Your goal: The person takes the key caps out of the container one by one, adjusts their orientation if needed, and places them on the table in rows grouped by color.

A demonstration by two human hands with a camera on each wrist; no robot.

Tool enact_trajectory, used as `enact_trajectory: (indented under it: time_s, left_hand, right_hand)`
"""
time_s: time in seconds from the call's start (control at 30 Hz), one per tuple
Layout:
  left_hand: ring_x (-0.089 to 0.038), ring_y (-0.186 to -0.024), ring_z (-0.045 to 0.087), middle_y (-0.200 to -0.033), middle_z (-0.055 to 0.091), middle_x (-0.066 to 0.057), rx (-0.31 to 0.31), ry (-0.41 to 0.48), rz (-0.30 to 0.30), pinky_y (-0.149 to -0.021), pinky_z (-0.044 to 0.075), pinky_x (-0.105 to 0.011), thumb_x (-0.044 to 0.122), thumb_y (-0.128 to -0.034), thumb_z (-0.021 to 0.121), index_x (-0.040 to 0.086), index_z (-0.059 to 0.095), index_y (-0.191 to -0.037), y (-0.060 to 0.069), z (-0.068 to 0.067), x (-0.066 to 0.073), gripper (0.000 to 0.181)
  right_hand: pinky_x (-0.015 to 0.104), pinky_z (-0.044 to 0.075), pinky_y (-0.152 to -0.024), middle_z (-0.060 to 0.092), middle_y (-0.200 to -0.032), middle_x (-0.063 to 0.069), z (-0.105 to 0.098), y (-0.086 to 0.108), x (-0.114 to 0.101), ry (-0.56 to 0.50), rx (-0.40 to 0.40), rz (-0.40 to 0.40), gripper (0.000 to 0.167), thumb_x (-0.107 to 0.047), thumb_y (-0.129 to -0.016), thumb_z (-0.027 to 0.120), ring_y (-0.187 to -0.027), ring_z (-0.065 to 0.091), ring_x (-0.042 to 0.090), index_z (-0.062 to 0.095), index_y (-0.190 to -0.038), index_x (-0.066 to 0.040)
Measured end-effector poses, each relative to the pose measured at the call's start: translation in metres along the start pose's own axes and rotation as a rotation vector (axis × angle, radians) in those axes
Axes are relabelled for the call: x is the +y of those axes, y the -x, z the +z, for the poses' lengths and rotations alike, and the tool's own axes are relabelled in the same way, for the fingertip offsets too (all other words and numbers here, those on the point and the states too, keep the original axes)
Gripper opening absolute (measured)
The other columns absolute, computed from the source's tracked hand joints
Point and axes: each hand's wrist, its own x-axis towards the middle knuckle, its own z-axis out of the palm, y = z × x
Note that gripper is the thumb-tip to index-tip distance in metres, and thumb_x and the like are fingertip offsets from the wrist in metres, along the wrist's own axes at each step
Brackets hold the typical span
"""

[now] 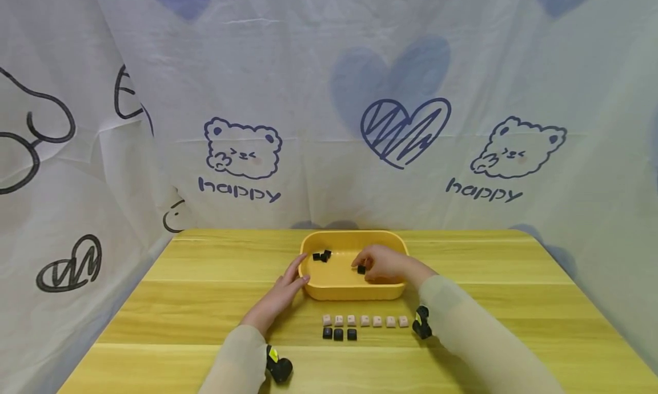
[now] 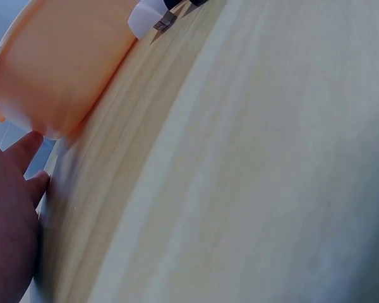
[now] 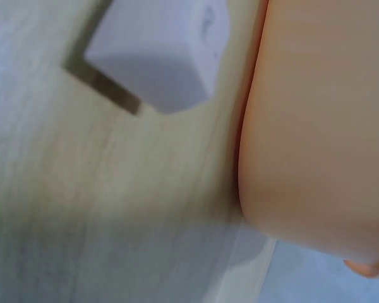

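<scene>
A yellow plastic basket stands near the far side of the table. My right hand reaches over its right part and pinches a black keycap between thumb and fingers. A small cluster of black keycaps lies at the left inside the basket. Against the left rim rests my left hand, its fingers fairly straight; in the left wrist view, fingers of the left hand show beside the basket wall. The right wrist view shows the basket's outer wall, with the right hand almost wholly out of frame.
In front of the basket runs a row of several white keycaps. Three black keycaps form a second row nearer me, under its left end. One white keycap looms close in the right wrist view. A printed cloth hangs behind the wooden table.
</scene>
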Motion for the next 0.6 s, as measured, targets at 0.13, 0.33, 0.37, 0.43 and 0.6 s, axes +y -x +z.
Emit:
enact_trajectory:
  time_s: [0.13,0.33,0.37,0.43,0.6]
  left_hand:
    - [-0.054,-0.141,-0.005,-0.153,0.031,-0.022,0.004,-0.004,0.005,-0.106,-0.006,-0.071,0.03,-0.1025,0.049,0.028,0.023,-0.156,0.0006,-0.0011,-0.0008,0.059]
    - [-0.053,-0.141,-0.004,-0.154,0.029,-0.021,0.001,-0.007,0.017,-0.107,-0.006,-0.071,0.03,-0.1028,0.048,0.028,0.023,-0.156,-0.0013,0.0,-0.001,0.059]
    - [-0.053,-0.141,-0.003,-0.154,0.029,-0.021,0.0,-0.009,0.017,-0.107,-0.005,-0.07,0.031,-0.1028,0.048,0.028,0.022,-0.156,-0.0017,0.0005,-0.0011,0.059]
    - [-0.053,-0.141,-0.004,-0.154,0.029,-0.021,-0.002,-0.004,0.014,-0.107,-0.006,-0.07,0.031,-0.1027,0.048,0.029,0.023,-0.156,-0.0021,0.0011,-0.0011,0.059]
    - [-0.053,-0.141,-0.004,-0.154,0.029,-0.02,0.009,0.004,0.005,-0.107,-0.006,-0.07,0.03,-0.1028,0.048,0.029,0.024,-0.156,-0.0008,0.0005,-0.0017,0.058]
  right_hand:
    - [0.034,0.051,-0.079,0.063,-0.103,0.002,0.0009,-0.0008,0.0001,0.049,-0.016,-0.028,0.028,0.002,-0.085,0.072,-0.09,0.056,0.016,0.073,-0.112,-0.008]
    - [0.035,0.052,-0.078,0.064,-0.099,0.004,0.0003,0.0019,-0.0003,0.098,-0.003,-0.064,0.025,0.005,-0.084,0.07,-0.087,0.058,0.018,0.073,-0.107,-0.003]
    - [0.035,0.053,-0.078,0.064,-0.098,0.004,0.0003,0.0025,-0.0002,0.107,0.004,-0.067,0.024,0.005,-0.083,0.07,-0.087,0.059,0.018,0.073,-0.106,-0.003]
    - [0.036,0.053,-0.078,0.064,-0.097,0.003,0.0011,0.0028,0.0006,0.115,0.015,-0.064,0.023,0.005,-0.082,0.07,-0.086,0.059,0.018,0.073,-0.104,-0.003]
    - [0.033,0.052,-0.074,0.065,-0.092,0.002,0.0032,0.001,0.0011,0.08,0.071,-0.068,0.019,0.0,-0.083,0.072,-0.08,0.058,0.014,0.072,-0.101,-0.005]
